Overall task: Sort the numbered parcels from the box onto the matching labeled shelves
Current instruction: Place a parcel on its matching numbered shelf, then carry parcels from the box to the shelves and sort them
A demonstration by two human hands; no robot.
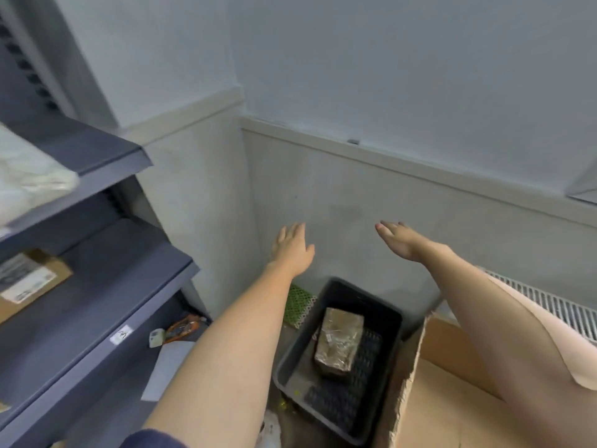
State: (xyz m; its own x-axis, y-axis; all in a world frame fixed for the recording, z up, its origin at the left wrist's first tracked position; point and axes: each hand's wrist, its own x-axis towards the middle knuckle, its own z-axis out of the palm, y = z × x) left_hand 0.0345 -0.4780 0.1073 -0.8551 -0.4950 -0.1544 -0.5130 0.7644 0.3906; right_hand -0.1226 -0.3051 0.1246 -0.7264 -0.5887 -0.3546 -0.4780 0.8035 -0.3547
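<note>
Nearest us on the right we see a cardboard box (452, 399) with a torn edge, open. Just left of it sits a dark plastic bin (336, 360) on the floor, with one brown taped parcel (339, 342) lying inside it on a ribbed dark mat; its number is not readable. Left side: blue-grey shelves (97, 318), the lower one with a small white label (121, 334) on its front edge and a cardboard parcel with a shipping label (29, 282) on it, the upper one holding a white bag (29, 176). Farther out both arms reach forward over the bin. Left hand (292, 245) and right hand (399, 239) are apart, fingers straight, holding nothing, near the grey wall (355, 195). A white radiator grille (549, 302) is at far right.
</note>
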